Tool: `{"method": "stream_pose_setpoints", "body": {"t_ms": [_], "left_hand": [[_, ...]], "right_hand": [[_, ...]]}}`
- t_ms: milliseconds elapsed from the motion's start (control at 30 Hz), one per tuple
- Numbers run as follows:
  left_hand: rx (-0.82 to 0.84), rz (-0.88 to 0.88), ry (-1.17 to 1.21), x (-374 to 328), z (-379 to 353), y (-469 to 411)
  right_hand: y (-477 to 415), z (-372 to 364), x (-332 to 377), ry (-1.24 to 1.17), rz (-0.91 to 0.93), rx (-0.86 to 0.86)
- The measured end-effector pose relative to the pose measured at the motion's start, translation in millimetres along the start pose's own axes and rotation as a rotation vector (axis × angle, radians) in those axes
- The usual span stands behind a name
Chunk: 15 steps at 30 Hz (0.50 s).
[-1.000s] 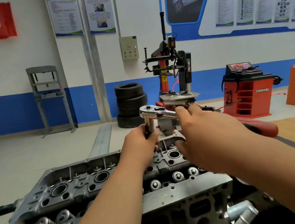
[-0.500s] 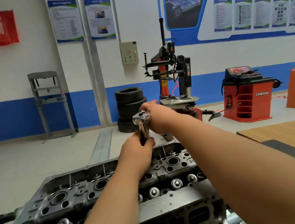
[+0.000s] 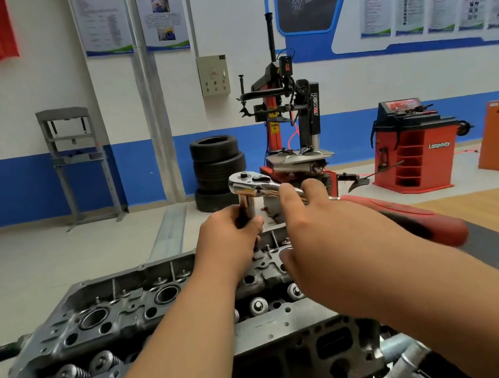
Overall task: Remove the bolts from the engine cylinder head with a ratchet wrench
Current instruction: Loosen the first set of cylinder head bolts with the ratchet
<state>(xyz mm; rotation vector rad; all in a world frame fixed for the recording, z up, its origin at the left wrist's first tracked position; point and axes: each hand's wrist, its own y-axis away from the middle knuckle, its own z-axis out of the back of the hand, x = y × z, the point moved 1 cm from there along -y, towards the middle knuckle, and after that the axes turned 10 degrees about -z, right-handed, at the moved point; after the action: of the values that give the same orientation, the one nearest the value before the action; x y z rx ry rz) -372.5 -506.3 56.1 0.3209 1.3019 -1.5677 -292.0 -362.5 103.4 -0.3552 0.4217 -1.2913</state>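
Ratchet wrench (image 3: 249,186) is sitting on its extension bar (image 3: 247,204) at the far end of the cylinder head (image 3: 123,301), left hand (image 3: 229,241) gripping the bar, right hand (image 3: 327,242) curling round the shank, handle swinging back out rightward, so another loosening stroke is likely starting; bolt hidden.
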Motion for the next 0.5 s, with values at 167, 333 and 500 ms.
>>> {"method": "stream_pose_setpoints", "body": {"t_ms": [167, 333, 500], "left_hand": [[0.011, 0.021, -0.011, 1.6, 0.1, -2.7], [0.076, 0.032, -0.076, 1.3, 1.0, -2.9], [0.104, 0.045, -0.094, -1.5, 3.6, -0.9]], "right_hand": [[-62.6, -13.5, -15.5, -0.087, -0.174, 0.070], [-140.2, -41.2, 1.2, -0.414, -0.091, 0.254], [-138.0, -47.3, 12.3, -0.558, -0.044, 0.249]]}}
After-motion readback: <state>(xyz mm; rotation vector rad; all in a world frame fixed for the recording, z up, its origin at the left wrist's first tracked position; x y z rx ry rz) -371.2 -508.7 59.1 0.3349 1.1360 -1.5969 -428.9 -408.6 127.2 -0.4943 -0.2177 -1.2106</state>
